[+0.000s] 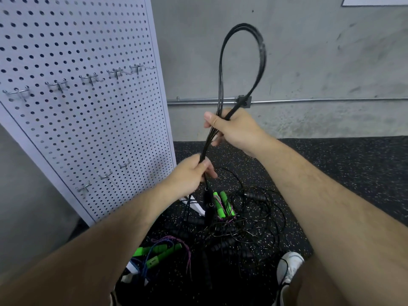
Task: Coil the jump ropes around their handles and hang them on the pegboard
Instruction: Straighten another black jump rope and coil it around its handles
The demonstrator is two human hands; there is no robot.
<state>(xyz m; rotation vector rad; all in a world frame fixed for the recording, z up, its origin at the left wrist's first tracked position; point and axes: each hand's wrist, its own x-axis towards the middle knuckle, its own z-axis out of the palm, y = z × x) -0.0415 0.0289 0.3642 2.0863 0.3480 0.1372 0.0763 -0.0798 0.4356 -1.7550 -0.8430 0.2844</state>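
Note:
A black jump rope [261, 51] is folded into a tall loop of several strands that rises above my hands. My right hand [234, 129] grips the bundled strands at the loop's base. Just below, my left hand [189, 175] grips the same bundle, and the rope's black handles [208, 204] hang under it. The white pegboard [88, 120] stands to the left, with a row of bare metal hooks [90, 78] across it and three more hooks [106, 175] lower down.
On the speckled black floor mat [331, 173] lies a tangle of black ropes [254, 217], a green-handled rope [223, 206] and another green-handled rope [159, 255] nearer me. My white shoe [289, 266] stands at the lower right. A concrete wall with a pipe [309, 100] is behind.

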